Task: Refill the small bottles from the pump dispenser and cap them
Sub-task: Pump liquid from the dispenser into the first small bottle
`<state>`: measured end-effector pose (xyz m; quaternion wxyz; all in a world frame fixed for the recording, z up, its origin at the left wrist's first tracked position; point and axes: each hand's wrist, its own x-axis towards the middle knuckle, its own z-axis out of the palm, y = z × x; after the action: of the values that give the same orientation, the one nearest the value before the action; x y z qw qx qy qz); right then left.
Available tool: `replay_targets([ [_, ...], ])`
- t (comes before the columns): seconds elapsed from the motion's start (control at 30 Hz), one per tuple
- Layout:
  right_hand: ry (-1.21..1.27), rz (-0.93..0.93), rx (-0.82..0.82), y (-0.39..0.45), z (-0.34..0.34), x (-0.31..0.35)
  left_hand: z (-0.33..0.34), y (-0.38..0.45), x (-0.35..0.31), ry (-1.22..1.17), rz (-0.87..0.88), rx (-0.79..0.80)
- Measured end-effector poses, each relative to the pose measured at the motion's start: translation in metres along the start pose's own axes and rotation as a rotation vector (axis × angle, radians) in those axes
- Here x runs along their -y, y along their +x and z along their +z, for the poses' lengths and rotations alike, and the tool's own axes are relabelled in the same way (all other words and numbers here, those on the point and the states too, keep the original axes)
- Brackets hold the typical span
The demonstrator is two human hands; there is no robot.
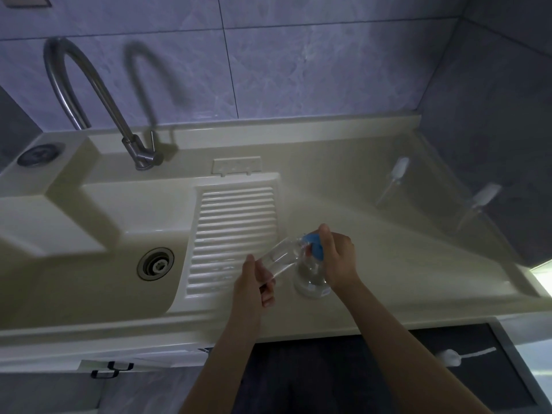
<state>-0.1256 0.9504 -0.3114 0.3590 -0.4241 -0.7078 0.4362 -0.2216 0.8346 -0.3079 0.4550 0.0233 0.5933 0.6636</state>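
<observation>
A clear pump dispenser (pixel 310 279) with a blue pump head (pixel 314 245) stands on the pale counter (pixel 388 264), just right of the ribbed washboard. My right hand (pixel 337 255) rests on the blue pump head, fingers curled over it. My left hand (pixel 257 282) holds a small clear bottle (pixel 279 258) tilted, its open mouth up against the pump's spout. Two more small clear bottles with white caps (pixel 392 180) (pixel 478 204) stand at the back right of the counter, close to the wall.
A sink basin with a metal drain (pixel 156 263) and a ribbed washboard (pixel 233 234) lies to the left. A curved steel tap (pixel 89 94) rises at the back left. The tiled wall corner closes the right side. A cabinet front sits below the counter edge.
</observation>
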Motion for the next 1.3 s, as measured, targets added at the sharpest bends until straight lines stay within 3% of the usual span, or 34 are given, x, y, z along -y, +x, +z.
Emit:
replay_targets([
  [0.4, 0.129, -0.106, 0.035, 0.004, 0.002, -0.009, -0.001, 0.004, 0.002, 0.007, -0.031, -0.012],
  [0.53, 0.133, -0.021, 0.030, 0.003, 0.003, -0.017, -0.001, 0.002, 0.002, -0.006, -0.026, -0.008],
  [0.73, 0.214, -0.039, 0.132, 0.000, -0.006, -0.009, -0.001, -0.001, -0.001, 0.019, 0.002, -0.005],
  [0.83, 0.190, 0.093, 0.133, -0.002, -0.008, -0.002, -0.001, -0.003, 0.001, 0.016, 0.003, -0.004],
  [0.93, 0.181, 0.220, 0.116, -0.007, -0.006, 0.005, -0.003, -0.002, 0.001, -0.004, -0.012, -0.018],
  [1.13, 0.096, 0.204, -0.141, -0.015, 0.013, 0.009, -0.003, -0.001, 0.000, 0.012, -0.011, -0.011],
  [1.3, 0.112, 0.094, -0.067, -0.005, 0.010, 0.005, -0.007, 0.001, -0.005, 0.028, -0.009, 0.002],
])
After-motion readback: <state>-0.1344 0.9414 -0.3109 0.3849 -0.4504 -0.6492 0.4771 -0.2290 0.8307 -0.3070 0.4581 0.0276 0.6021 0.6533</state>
